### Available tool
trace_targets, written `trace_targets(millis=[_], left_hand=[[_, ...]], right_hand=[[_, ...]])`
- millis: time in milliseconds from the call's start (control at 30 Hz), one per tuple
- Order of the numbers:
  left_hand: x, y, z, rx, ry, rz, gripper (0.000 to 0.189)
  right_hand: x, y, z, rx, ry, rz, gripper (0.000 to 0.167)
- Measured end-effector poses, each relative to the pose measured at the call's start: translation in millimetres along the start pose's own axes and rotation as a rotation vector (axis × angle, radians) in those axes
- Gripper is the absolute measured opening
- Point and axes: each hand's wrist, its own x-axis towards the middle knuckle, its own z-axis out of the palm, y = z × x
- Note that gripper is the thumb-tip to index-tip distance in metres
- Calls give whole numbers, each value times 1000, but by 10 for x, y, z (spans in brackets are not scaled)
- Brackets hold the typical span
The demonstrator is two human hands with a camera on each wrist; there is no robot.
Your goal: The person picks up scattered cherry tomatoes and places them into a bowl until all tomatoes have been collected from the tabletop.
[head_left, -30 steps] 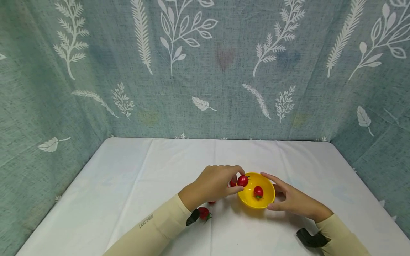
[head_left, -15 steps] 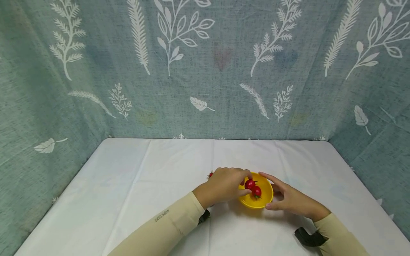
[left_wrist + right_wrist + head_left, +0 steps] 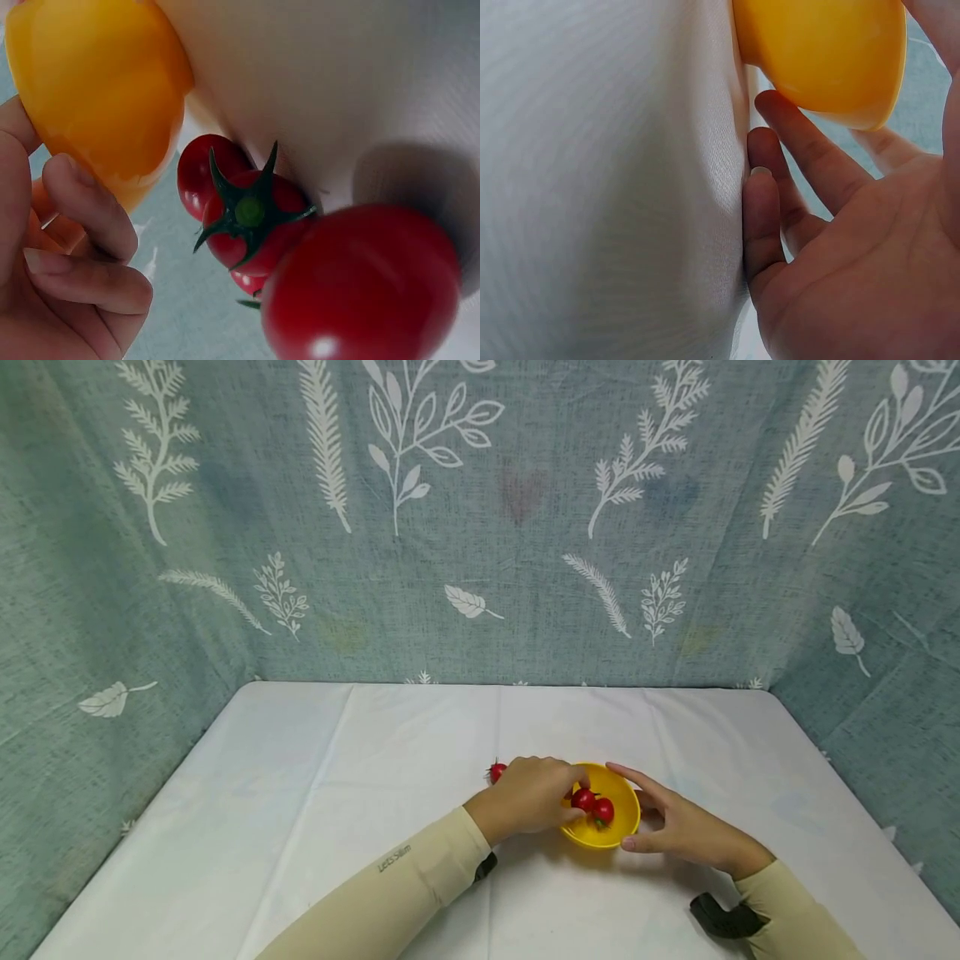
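A yellow bowl [image 3: 618, 814] stands on the white cloth in the head view, with one cherry tomato [image 3: 602, 811] lying inside. My left hand [image 3: 531, 792] reaches over the bowl's left side and pinches another cherry tomato [image 3: 582, 800] between thumb and forefinger, low in the bowl. In the left wrist view, that tomato is hidden and the other fingers [image 3: 94, 292] are bent beside the bowl's outer wall. My right hand [image 3: 678, 828] rests against the bowl's right side, thumb and forefinger spread along the rim. Its remaining fingers look relaxed beneath the bowl in the right wrist view.
Several more cherry tomatoes [image 3: 360, 285] lie on the cloth under the left wrist. In the head view just one of these tomatoes [image 3: 497, 772] peeks out behind the left hand. A patterned green curtain [image 3: 480, 527] hangs behind and beside the table [image 3: 375, 735].
My left hand has moved right and carried its tomato from the bowl's left rim down into the bowl, against the other tomato. The right hand has stayed at the bowl.
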Motion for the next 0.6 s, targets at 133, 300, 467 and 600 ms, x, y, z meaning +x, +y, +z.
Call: trace_targets(millis=[133, 300, 467, 600], left_hand=[[30, 10, 16, 5, -12, -12, 34], [36, 24, 12, 8, -20, -30, 31], [45, 36, 8, 14, -25, -39, 29], [54, 46, 3, 6, -32, -51, 30]], right_hand=[[-5, -5, 1, -3, -4, -10, 94], [5, 5, 2, 3, -2, 15, 95], [10, 8, 4, 14, -6, 9, 95], [4, 7, 2, 15, -4, 10, 95]])
